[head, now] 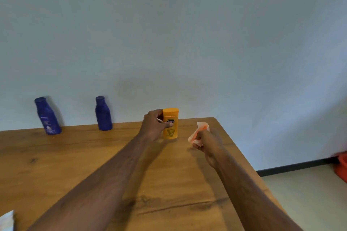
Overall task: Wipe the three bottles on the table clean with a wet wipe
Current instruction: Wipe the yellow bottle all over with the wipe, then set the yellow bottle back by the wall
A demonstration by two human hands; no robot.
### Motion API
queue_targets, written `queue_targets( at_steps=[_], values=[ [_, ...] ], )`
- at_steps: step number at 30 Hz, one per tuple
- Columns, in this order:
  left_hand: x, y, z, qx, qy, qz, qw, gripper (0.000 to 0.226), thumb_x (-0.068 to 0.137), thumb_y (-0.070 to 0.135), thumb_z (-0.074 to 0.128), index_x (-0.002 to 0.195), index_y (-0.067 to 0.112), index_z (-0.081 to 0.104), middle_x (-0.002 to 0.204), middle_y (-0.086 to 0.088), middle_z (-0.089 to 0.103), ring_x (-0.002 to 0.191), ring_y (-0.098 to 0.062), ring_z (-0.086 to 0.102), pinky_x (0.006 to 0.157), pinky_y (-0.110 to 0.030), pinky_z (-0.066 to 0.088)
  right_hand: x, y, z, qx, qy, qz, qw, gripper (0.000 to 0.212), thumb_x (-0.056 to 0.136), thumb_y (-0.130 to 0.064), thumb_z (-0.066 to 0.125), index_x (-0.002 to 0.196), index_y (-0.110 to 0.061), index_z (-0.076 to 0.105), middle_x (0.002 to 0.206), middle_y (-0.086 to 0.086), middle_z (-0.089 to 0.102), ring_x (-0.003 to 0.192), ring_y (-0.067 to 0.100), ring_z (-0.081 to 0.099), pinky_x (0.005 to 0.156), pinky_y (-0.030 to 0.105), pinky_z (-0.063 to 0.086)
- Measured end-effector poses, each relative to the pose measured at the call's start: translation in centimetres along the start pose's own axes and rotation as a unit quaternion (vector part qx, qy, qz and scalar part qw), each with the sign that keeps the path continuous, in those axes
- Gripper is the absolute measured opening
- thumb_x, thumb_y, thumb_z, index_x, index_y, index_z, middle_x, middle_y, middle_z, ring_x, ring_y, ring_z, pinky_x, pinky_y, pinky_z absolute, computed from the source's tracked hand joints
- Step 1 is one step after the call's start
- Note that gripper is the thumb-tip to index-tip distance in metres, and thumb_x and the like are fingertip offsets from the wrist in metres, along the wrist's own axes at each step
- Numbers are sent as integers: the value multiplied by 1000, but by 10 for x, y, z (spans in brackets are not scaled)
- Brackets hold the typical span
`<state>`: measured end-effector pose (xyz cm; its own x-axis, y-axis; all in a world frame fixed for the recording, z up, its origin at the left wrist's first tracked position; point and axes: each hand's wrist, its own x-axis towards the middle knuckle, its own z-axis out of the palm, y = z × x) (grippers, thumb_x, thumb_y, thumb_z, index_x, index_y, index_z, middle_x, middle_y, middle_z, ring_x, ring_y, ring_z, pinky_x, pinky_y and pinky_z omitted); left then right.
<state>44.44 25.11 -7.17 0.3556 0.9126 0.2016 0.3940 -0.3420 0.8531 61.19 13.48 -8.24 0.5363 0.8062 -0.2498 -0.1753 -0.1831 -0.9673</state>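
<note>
I am gripping the orange bottle, upright on the table near its far edge, with my left hand; my right hand is clutching the wet wipe just beside it. Next I should be pressing wipe to bottle.

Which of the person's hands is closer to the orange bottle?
Left. The left hand grips the orange bottle from its left side; the right hand holds a wet wipe just to the bottle's right, apart from it.
</note>
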Motion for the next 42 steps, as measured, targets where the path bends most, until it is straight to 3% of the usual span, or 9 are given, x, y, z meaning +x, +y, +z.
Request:
queue_targets(
  at_steps=[6,14,17,21,27,31,35,39,42],
  values=[
    [62,-4,40,22,35,-2,999,58,79,24,85,131,9,63,121,-7,70,101,-21,66,88,-35,53,50,3,-3,-28,29,6,999,52,90,-7,55,141,-14,47,114,7,58,101,26,61,85,43,61],
    [116,-12,70,49,34,2,998,51,77,23,87,122,8,68,118,-8,73,103,-25,70,92,-41,57,94,12,-4,-65,35,8,997,45,92,-12,55,137,-12,51,118,12,62,100,27,67,63,29,61],
    [128,-16,75,63,40,0,997,53,77,24,87,124,10,67,120,-7,72,105,-25,70,94,-43,57,106,15,-2,-79,32,5,996,53,92,-12,55,144,-13,45,123,12,60,102,27,66,65,29,61],
    [132,-17,80,95,47,13,994,58,77,28,86,128,12,65,123,-6,70,108,-24,69,94,-44,58,116,16,1,-106,47,-15,993,45,94,-14,54,140,-11,51,121,12,63,101,24,65,56,20,50],
    [128,-24,78,148,23,18,988,49,77,28,86,118,9,68,117,-9,73,101,-24,71,88,-42,60,118,12,5,-68,62,-6,996,36,93,-12,55,129,-11,58,111,10,65,92,23,68,69,31,62],
    [123,-21,73,148,20,18,989,43,76,24,87,111,7,70,108,-9,74,95,-23,71,85,-40,61,114,10,4,-75,86,-16,993,41,91,-13,61,132,-12,56,116,9,65,96,23,67,81,40,62],
    [114,-15,66,143,22,16,989,36,73,23,89,101,10,69,92,-4,72,86,-19,70,78,-37,60,101,3,3,-98,89,-43,990,27,91,-8,66,116,-18,62,107,4,64,86,19,65,67,35,62],
    [91,-17,50,151,14,0,988,41,72,23,90,104,10,69,92,-3,70,85,-17,67,79,-34,60,83,2,8,-132,96,-79,983,26,88,-17,72,113,-16,73,106,6,73,90,21,70,79,48,63],
    [65,-21,30,155,-16,-7,988,40,74,21,89,108,10,70,93,-2,71,84,-13,67,77,-27,58,61,1,11,-180,98,-135,970,22,87,-21,73,108,-19,77,100,0,75,86,14,69,79,41,61]
  ],
)
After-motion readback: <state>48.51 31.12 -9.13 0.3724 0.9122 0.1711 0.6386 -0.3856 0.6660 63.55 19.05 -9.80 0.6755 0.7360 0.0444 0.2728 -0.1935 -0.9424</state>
